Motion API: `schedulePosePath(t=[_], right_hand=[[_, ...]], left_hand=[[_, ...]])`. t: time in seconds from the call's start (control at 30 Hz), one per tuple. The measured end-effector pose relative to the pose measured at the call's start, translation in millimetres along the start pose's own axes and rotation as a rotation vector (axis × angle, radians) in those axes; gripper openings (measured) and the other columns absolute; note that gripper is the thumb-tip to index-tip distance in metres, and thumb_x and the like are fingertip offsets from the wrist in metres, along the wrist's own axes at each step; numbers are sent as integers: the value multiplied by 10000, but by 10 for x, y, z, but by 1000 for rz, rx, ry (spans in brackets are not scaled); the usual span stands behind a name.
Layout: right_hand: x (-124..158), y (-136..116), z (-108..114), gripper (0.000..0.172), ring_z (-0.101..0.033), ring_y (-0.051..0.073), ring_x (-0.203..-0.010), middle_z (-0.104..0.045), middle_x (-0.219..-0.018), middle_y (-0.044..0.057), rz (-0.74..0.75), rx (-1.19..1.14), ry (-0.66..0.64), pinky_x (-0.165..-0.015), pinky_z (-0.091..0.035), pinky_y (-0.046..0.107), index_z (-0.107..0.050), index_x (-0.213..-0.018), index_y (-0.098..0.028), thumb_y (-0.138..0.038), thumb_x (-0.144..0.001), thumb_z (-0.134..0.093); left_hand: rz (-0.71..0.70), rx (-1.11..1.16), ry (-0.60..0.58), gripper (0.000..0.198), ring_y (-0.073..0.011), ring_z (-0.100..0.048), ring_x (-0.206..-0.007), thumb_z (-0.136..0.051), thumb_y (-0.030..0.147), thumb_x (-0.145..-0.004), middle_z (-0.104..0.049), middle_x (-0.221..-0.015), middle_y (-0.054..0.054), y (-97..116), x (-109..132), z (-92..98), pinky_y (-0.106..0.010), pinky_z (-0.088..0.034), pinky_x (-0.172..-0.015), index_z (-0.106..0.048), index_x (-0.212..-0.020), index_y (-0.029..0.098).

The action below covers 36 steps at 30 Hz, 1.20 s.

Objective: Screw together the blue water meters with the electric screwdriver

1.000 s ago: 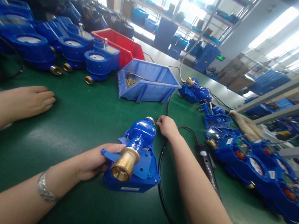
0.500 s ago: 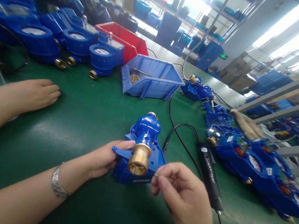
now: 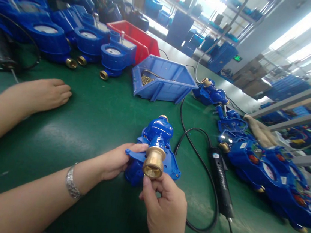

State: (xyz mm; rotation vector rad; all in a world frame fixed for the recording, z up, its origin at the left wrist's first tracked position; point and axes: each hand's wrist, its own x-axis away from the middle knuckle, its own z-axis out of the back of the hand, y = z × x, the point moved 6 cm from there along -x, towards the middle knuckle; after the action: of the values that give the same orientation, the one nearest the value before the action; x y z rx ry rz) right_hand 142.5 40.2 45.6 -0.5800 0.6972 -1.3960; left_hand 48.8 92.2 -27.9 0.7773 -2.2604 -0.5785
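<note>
A blue water meter body [image 3: 156, 147] with a brass threaded end [image 3: 153, 164] lies on the green table [image 3: 92, 124], brass end toward me. My left hand [image 3: 113, 161] grips its left side, a silver bracelet on the wrist. My right hand [image 3: 163, 204] is closed just under the brass end, fingertips pinched against the meter's base; whatever small part they hold is hidden. Right of the meter a black electric screwdriver [image 3: 219, 183] lies with its cable looped round.
Another person's hand [image 3: 43, 93] rests flat at the left. A blue bin of small screws [image 3: 162, 81] and a red bin [image 3: 131, 39] stand behind. Rows of blue meters [image 3: 88, 42] line the back left and the right side [image 3: 267, 173]. Shelving stands beyond.
My right hand came back from beyond the meter, pinched a small piece, and now presses against the meter below the brass end. The meter has shifted slightly nearer and right.
</note>
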Motion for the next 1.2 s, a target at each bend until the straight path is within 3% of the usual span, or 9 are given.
schedulePosePath(t=[0.13, 0.23, 0.37, 0.53, 0.7, 0.93, 1.07, 1.13, 1.2], right_hand=[[15, -57, 66, 148, -615, 178, -473, -652, -550, 11, 50, 57, 9, -477, -434, 286, -605, -762, -220, -294, -848, -510], [7, 8, 401, 150, -592, 183, -473, -631, -551, 5, 24, 125, 161, -481, -441, 297, -611, -729, -254, -349, -829, -551], [-74, 575, 1110, 282, -630, 229, -719, -649, -781, 89, -375, 497, 472, -706, -486, 347, -611, -917, -189, -432, -853, -483], [-298, 1443, 1399, 517, -549, 407, -1005, -563, -1076, 242, -677, 816, 181, -784, -447, 519, -500, -1231, -93, -367, -793, -504], [-266, 1758, 1384, 618, -609, 386, -920, -597, -1041, 239, -772, 803, 90, -738, -470, 522, -312, -1376, -106, -364, -829, -439], [-160, 1506, 1591, 640, -605, 321, -993, -607, -1097, 169, -664, 581, 272, -824, -479, 453, -318, -1373, -153, -362, -800, -514], [-98, 968, 1843, 560, -650, 264, -825, -632, -985, 103, -216, -79, 660, -764, -517, 455, -439, -1261, -234, -327, -735, -606], [-57, 627, 1962, 434, -634, 269, -906, -620, -1036, 81, 18, -254, 803, -790, -509, 467, -524, -1159, -306, -254, -736, -604], [-76, 350, 2004, 347, -553, 276, -1095, -587, -1144, 27, 99, -318, 827, -848, -481, 457, -557, -1103, -385, -253, -783, -532]], left_hand=[[15, 3, 22, 291, -194, -646, -795, -609, 345, -769, -726, -847, -89, -1, 5, -3, -292, -463, -762, -694, -917, 109], [34, 28, 47, 282, -190, -652, -780, -638, 355, -749, -729, -848, -83, -13, 5, 9, -295, -467, -762, -696, -885, 115], [48, 29, 47, 274, -198, -655, -814, -648, 361, -743, -733, -862, -73, -29, 5, 16, -306, -463, -790, -696, -882, 131], [56, 7, 67, 282, -200, -654, -814, -658, 368, -730, -731, -828, -64, -14, 22, 12, -313, -465, -794, -691, -890, 138], [81, -53, 35, 232, -203, -659, -808, -662, 332, -729, -734, -825, -61, -20, 48, 8, -306, -472, -794, -699, -852, 140], [131, -27, -31, 256, -189, -668, -815, -657, 389, -745, -741, -848, -43, -72, 77, -50, -276, -483, -771, -706, -861, 166], [110, -11, -23, 232, -175, -669, -799, -658, 372, -748, -744, -835, -33, -57, 89, -85, -253, -484, -746, -710, -849, 170], [107, -13, -15, 230, -174, -669, -792, -650, 366, -755, -744, -827, -33, -61, 87, -80, -253, -484, -745, -708, -850, 165], [112, -20, -9, 229, -174, -670, -792, -634, 363, -769, -743, -828, -30, -72, 82, -66, -258, -485, -748, -703, -864, 167]])
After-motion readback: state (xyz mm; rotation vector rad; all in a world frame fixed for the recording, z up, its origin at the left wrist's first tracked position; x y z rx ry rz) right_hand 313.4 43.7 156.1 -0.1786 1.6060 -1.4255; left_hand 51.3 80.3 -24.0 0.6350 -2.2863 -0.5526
